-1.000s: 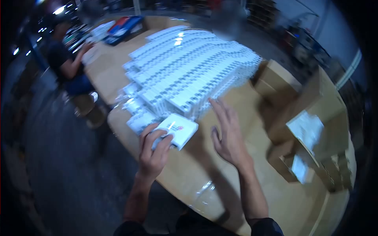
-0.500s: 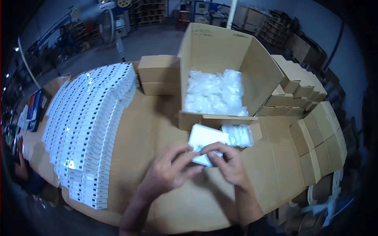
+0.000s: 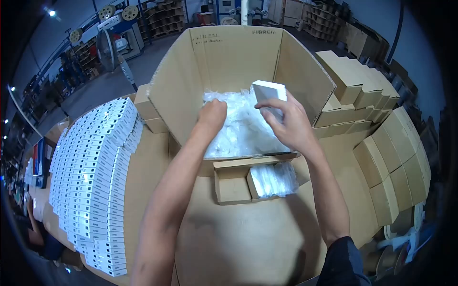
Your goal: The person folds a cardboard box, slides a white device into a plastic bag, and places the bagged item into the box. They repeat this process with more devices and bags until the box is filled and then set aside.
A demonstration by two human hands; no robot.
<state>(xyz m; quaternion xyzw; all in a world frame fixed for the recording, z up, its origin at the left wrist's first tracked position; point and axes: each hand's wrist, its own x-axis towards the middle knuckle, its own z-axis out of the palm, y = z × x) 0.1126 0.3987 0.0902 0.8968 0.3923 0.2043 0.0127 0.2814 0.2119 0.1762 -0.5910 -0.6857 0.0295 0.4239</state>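
Observation:
My right hand (image 3: 292, 121) is closed around a small white box (image 3: 271, 89), held up above the big cardboard carton. Inside that carton (image 3: 234, 57) lies a heap of clear plastic bags (image 3: 238, 126) with whitish contents. My left hand (image 3: 213, 114) reaches in at the heap's left side with its fingers curled; what they grip, if anything, is hidden. In front of the carton stands a narrow cardboard box (image 3: 234, 200), its right part filled with a row of plastic-wrapped white packets (image 3: 274, 180) and its left part bare.
Stacked rows of white boxes (image 3: 90, 176) cover the table's left side. Brown cardboard boxes (image 3: 362, 90) are piled behind on the right, with more brown boxes (image 3: 396, 162) at the right edge. Another person's arm (image 3: 34, 224) shows at far left.
Both hands have moved from above the table, up and forward over the carton. The white box has risen with my right hand; my left hand has separated from it. The view has shifted.

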